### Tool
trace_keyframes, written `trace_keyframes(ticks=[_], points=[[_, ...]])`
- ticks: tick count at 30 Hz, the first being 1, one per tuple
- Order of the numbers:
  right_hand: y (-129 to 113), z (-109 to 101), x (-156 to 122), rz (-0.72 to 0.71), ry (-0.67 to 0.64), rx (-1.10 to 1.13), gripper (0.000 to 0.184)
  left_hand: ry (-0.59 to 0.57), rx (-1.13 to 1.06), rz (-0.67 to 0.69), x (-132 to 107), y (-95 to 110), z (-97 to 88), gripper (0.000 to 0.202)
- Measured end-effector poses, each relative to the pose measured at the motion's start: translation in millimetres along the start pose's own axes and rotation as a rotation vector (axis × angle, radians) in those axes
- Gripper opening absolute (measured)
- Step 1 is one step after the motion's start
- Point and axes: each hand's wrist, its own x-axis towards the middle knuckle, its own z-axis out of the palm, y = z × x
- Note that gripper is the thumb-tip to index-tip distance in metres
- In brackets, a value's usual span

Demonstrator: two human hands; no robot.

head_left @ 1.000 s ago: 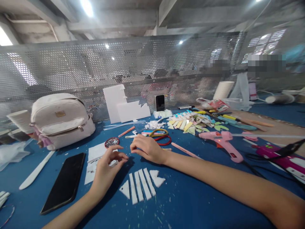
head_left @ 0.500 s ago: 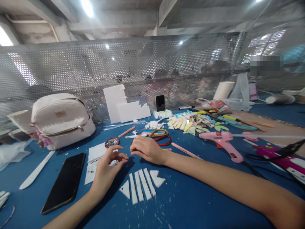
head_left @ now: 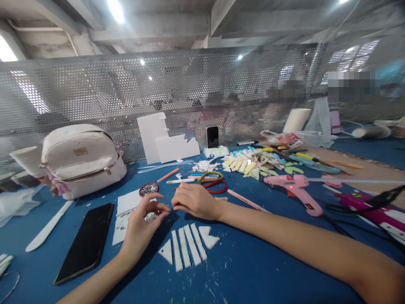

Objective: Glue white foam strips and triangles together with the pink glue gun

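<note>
My left hand (head_left: 147,215) is above a white paper sheet (head_left: 118,230), its thumb and fingertips pinched close together. Anything between them is too small to make out. Right beside it, my right hand (head_left: 195,200) is closed with the fingers curled under, hiding whatever they grip. Below the hands, white foam pieces form a fish shape: a triangular head (head_left: 166,251) with a hole, several strips (head_left: 186,246) and a notched tail (head_left: 209,237). Just beyond my left hand stands a round red-rimmed dish (head_left: 148,188) of small shiny bits. Scissors (head_left: 217,185) with yellow and red handles lie behind my right hand.
A black phone (head_left: 85,242) and a white plastic knife (head_left: 49,226) lie left, before a white backpack (head_left: 82,160). On the right are a pink glue gun (head_left: 294,185), a magenta power strip (head_left: 373,213) and a heap of foam scraps (head_left: 253,160). A perforated metal screen (head_left: 177,80) stands behind.
My right hand has tipped slightly, its knuckles a little lower and its fingers nearer the left fingertips. My left hand and the foam pieces have kept their places.
</note>
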Motion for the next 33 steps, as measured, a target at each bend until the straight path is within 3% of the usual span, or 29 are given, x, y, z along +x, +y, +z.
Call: trace_keyframes(ticks=[22,33], points=[[-2.5,0.0,1.3,-0.036,-0.037,-0.063,0.03,-0.013,-0.013,-0.02,-2.9,-0.8,-1.2,0.035],[-2.2,-2.0,2.2,0.049,-0.035,0.048,0.03,-0.02,-0.023,0.022,-1.1,-2.8,-1.0,0.029]])
